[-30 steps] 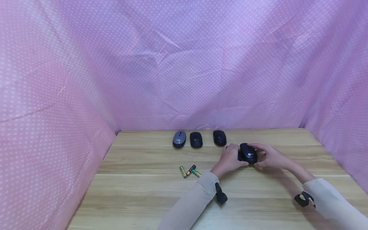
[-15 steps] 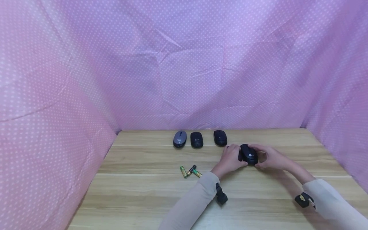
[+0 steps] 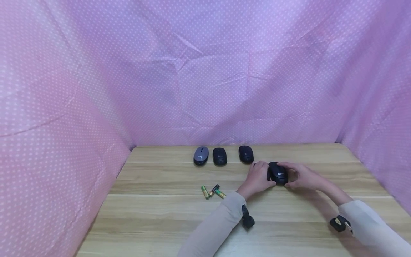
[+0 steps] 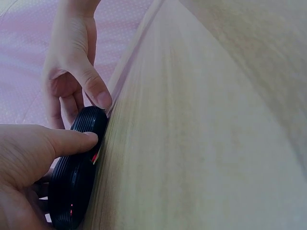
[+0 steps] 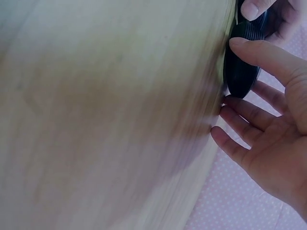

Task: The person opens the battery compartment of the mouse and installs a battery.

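Note:
Near the right of the table, my right hand (image 3: 302, 175) holds a black computer mouse (image 3: 278, 174) by its sides, thumb at the near end and fingers at the far end. My left hand (image 3: 257, 179) grips a second black mouse (image 4: 72, 191), mostly hidden by that hand in the head view. The two mice sit side by side on the wood. In the left wrist view, the left thumb (image 4: 76, 142) lies across the ribbed ends where they meet, and a small red glint shows. The right wrist view has the right thumb (image 5: 259, 52) on its mouse's ribbed end.
Along the back of the wooden table (image 3: 154, 221) stand a grey mouse (image 3: 201, 155), a black mouse (image 3: 219, 156) and another black mouse (image 3: 245, 154). Left of the left forearm lie a green battery (image 3: 205, 192), a black one (image 3: 213, 190) and another green one (image 3: 220, 193). Pink dotted cloth (image 3: 192, 89) surrounds the table.
The mouse in my right hand has shifted very slightly toward the near side. Both hands keep their holds, and the batteries and the back row look unmoved.

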Motion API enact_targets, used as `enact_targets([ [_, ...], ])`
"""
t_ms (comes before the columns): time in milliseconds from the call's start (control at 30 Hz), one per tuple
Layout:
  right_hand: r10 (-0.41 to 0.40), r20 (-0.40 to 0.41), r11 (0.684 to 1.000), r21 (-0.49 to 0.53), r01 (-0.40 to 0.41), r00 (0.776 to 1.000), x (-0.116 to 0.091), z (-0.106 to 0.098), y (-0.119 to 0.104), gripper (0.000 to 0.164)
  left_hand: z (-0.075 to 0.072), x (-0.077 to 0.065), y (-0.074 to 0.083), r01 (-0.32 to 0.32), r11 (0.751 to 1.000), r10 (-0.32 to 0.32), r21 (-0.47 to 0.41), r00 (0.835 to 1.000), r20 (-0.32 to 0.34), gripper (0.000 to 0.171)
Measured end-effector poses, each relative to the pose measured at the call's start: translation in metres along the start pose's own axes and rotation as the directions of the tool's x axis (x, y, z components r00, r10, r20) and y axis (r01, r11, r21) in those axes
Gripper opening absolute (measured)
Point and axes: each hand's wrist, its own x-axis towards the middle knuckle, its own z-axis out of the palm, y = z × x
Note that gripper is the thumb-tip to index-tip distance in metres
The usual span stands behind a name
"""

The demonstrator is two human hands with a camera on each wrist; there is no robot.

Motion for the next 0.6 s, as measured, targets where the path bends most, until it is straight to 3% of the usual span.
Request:
enact_targets([
  [367,0.009,0.022,1.000,-0.007,-0.008,1.000,0.0013,-0.0029,-0.0058,0.078,-0.0008,0.0013,-0.0015,0.010,0.996,-0.011,-0.091,1.000,-0.004,0.057],
  [600,0.019,0.033,0.999,-0.026,-0.018,0.999,0.0014,-0.0048,-0.0012,0.078,0.0017,0.0014,0.0020,0.020,0.997,-0.021,-0.075,1.000,-0.016,0.056],
])
